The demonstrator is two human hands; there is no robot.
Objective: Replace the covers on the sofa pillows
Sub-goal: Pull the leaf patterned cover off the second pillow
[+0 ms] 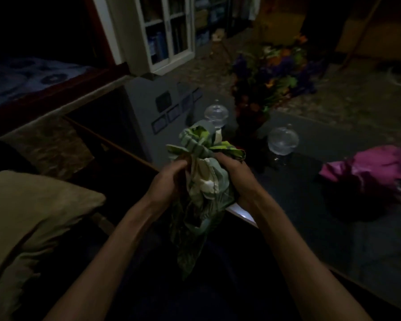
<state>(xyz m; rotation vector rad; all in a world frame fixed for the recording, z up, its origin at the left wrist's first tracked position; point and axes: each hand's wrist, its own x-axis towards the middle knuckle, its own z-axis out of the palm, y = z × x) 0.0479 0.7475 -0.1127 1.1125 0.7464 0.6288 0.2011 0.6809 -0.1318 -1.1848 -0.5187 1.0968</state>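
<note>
Cover: a bunched green-and-white patterned fabric pillow cover (204,181), held upright in the air between both hands, above the near edge of the dark glass-topped worktop (310,216); its lower end hangs loose toward the lap.
Left hand: the left hand (169,179) has its fingers curled into the gathered cloth on the cover's left side.
Right hand: the right hand (235,173) grips the cloth on the opposite side, fingers wrapped round the bunch.
Step in hand (judgement): sorting out the crumpled cover to find its opening before it goes over a pillow.
Pillow: a plain olive-beige cushion (33,218) lies at the left on the sofa, well apart from the hands; a second, mottled beige cushion (49,144) sits behind it.
Doing it well (judgement): work the cloth along a seam until the open edge appears, shake it flat, and check that the printed face is outward; pulling on the wad would only tighten it.
Caution (judgement): two clear glass domed jars (283,140) stand on the worktop just beyond the hands, so any shaking is best done toward the lap.
Other cloth: a crumpled magenta fabric (375,172) rests on the worktop at the right.
Light: dim; the zip or opening cannot be made out.
</note>
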